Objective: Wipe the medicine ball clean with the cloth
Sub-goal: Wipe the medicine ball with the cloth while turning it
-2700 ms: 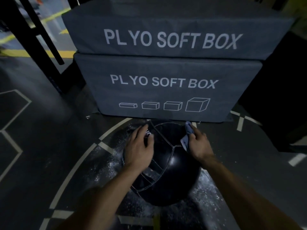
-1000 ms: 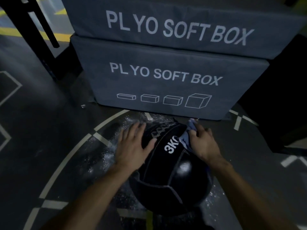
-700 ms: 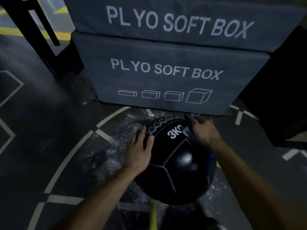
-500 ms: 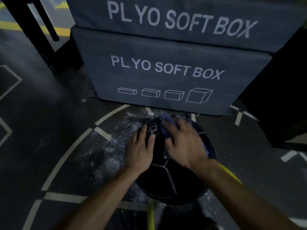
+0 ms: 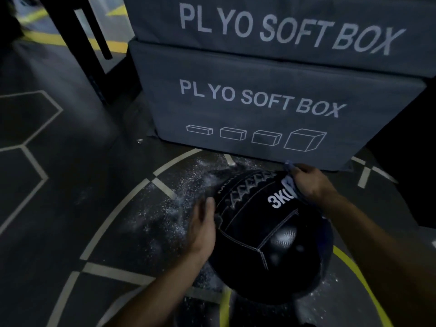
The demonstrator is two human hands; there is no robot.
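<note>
Two stacked grey fabric plyo boxes [image 5: 271, 95] fill the upper right of the frame. Below them, a round black stitched medicine ball [image 5: 266, 234] sits on the dark lined floor [image 5: 70, 197] — its "3KG" print faces up; a sphere, no long axis. The left hand [image 5: 203, 225], fingers relaxed, steadies its left side. The right hand [image 5: 309, 182] clutches a small blue cloth [image 5: 291, 182] against the upper right — mid-wipe; next, likely turning the ball to an unwiped face.

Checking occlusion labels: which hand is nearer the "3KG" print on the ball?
Right. The right hand holds the cloth over the print's end; the left hand rests on the ball's left side.
</note>
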